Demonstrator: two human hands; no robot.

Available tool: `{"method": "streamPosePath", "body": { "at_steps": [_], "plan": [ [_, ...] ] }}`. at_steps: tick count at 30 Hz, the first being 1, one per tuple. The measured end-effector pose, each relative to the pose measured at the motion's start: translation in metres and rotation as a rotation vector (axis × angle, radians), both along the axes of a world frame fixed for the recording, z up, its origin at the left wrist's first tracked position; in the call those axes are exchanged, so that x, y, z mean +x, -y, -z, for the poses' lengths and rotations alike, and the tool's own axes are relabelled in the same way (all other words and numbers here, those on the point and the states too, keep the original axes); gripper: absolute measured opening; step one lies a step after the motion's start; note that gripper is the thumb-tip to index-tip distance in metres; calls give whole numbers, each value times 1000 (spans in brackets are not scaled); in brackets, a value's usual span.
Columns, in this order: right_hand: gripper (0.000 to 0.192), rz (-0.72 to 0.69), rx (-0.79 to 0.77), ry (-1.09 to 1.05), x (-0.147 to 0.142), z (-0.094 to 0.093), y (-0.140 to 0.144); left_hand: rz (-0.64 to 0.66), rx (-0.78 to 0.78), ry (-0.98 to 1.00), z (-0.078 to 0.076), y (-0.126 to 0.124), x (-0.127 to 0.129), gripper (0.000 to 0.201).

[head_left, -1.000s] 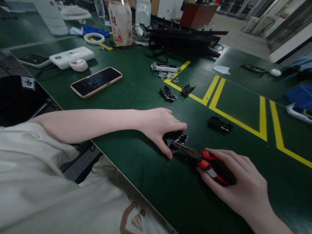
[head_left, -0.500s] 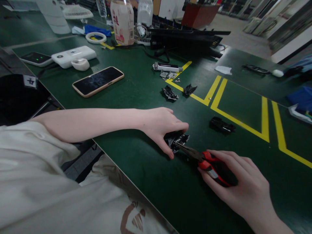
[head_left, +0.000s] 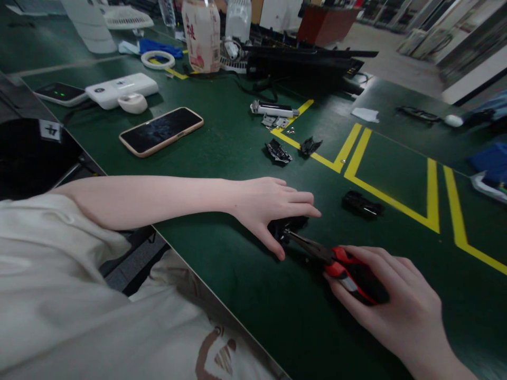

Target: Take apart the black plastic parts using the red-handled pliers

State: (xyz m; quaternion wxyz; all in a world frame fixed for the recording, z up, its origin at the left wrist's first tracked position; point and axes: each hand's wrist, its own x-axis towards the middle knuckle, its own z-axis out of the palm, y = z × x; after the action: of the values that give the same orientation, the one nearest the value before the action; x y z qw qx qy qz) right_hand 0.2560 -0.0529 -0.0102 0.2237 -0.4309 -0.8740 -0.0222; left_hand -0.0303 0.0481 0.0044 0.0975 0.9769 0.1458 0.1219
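Flattened since a moment ago, the left hand [head_left: 269, 203] now lies fingers-out over the small black part [head_left: 285, 227] on the green table [head_left: 222, 158], thumb beside it. From the lower right, pliers [head_left: 317, 249] point their long axis into it, right hand [head_left: 392, 301] wrapped round the red handles.

A small black part [head_left: 285, 228] lies on the green table, mostly hidden under the fingers of the left hand [head_left: 264, 207]. Pliers [head_left: 332, 264] with red-and-black handles (gripped by the right hand [head_left: 390, 306]) lie low, slim dark nose pointing left onto the part's near edge.
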Motion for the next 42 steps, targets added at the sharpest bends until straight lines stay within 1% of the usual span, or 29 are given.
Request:
{"method": "streamPosePath", "body": {
  "at_steps": [3,7,11,14,19,23,26,30,36,40,42],
  "plan": [
    [35,-18,19,15,0,0,0,11,13,-20,1,0,2,87],
    [34,-38,55,41,1,-1,-2,-9,7,-26,1,0,2,88],
    [36,-47,59,77,1,-5,-1,-15,-9,-6,2,0,2,80],
    [38,-32,82,93,0,-6,1,-13,-56,45,4,0,3,74],
    [35,-7,189,115,-1,-7,4,0,-107,75,4,1,4,65],
    [35,-52,309,207,1,-10,2,9,-105,49,4,3,5,64],
    [35,-81,343,252,2,-10,0,8,-101,44,3,3,5,63],
    [33,-100,319,269,2,-10,0,14,-94,53,3,3,6,63],
    [28,-76,206,209,1,-9,3,21,-109,52,4,2,5,63],
    [32,-79,133,179,1,-6,5,11,-117,65,4,2,5,63],
    [32,-49,101,149,-1,-4,6,4,-120,70,4,2,4,64]
  ]
}}
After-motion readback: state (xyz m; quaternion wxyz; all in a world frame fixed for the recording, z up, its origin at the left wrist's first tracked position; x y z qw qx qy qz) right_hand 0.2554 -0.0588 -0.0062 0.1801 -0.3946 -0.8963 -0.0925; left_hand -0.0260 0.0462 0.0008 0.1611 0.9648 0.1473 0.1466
